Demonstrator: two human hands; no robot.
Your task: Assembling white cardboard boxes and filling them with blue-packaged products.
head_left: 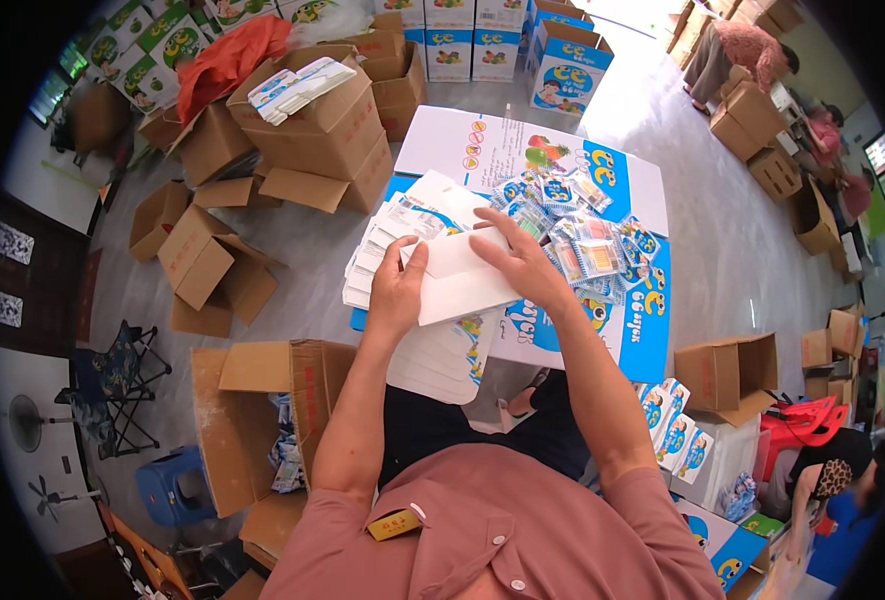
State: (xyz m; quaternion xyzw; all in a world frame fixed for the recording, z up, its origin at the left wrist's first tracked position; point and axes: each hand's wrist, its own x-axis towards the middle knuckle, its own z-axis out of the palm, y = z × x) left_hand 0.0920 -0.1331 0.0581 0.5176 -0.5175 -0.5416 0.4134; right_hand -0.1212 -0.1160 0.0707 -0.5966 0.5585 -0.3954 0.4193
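Observation:
Over the near left part of a box-topped work surface [543,338], I hold a small white carton [468,285] with its plain face up. My left hand [399,288] is closed round its left end, thumb on top. At its right end my right hand [523,262] grips it, with the thumb on the face and the other fingers stretched past the far edge. Flat printed cartons [388,245] lie fanned out beneath and to the left. More overlapping flat cartons [438,360] stick out at the near edge. Small clear packets with colourful contents [593,245] are heaped to the right.
An open cardboard box [253,400] holding packets stands at my left, near a blue stool [173,487]. Filled printed cartons [678,430] are stacked at my right. Brown boxes [313,120] pile up at the far left. Other people [748,55] work along the right side.

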